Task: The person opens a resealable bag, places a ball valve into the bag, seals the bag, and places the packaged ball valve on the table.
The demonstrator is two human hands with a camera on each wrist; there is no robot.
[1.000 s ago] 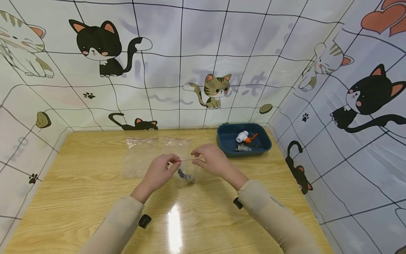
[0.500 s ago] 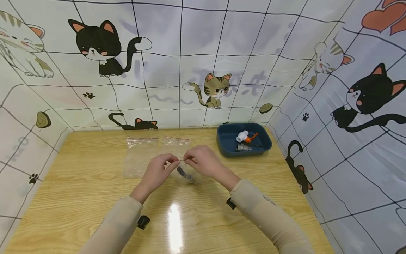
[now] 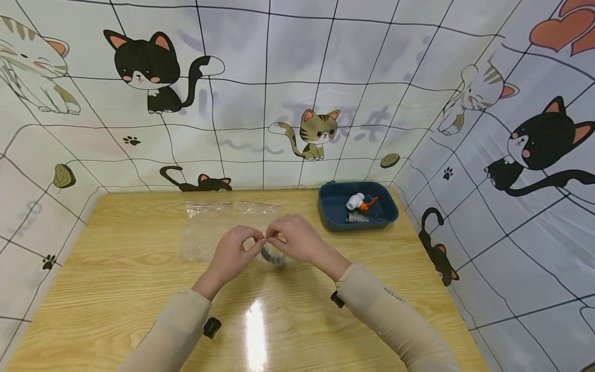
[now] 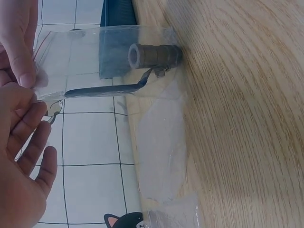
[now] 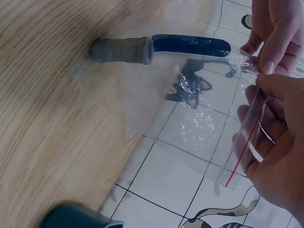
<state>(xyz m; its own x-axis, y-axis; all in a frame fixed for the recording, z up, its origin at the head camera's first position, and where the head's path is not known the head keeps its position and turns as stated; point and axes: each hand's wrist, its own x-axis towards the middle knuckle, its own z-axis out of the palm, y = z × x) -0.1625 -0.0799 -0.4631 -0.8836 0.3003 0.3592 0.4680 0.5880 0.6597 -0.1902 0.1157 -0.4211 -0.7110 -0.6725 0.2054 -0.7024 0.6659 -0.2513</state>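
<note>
A clear zip bag point(image 5: 199, 142) with a red line along its mouth hangs from both hands above the table. My left hand point(image 3: 234, 251) pinches the mouth near one corner between thumb and forefinger. Right beside it, the thumb and fingers of my right hand point(image 3: 297, 238) pinch the same edge. Inside, at the bag's bottom, lies a grey ball valve point(image 4: 154, 56) with a long dark blue lever handle point(image 5: 192, 46). The bag's lower end is at or close to the tabletop; contact is hard to tell.
Two flat clear zip bags point(image 3: 206, 232) lie side by side behind the hands. At the back right stands a dark blue tray point(image 3: 331, 213) holding a white valve point(image 3: 355, 201) with an orange handle and a grey metallic fitting point(image 3: 357, 217). A cat-print sheet surrounds the wooden table point(image 3: 116, 268).
My right hand has moved left along the bag's mouth until it meets my left hand. The left hand has barely moved, and the bag with the valve still hangs below.
</note>
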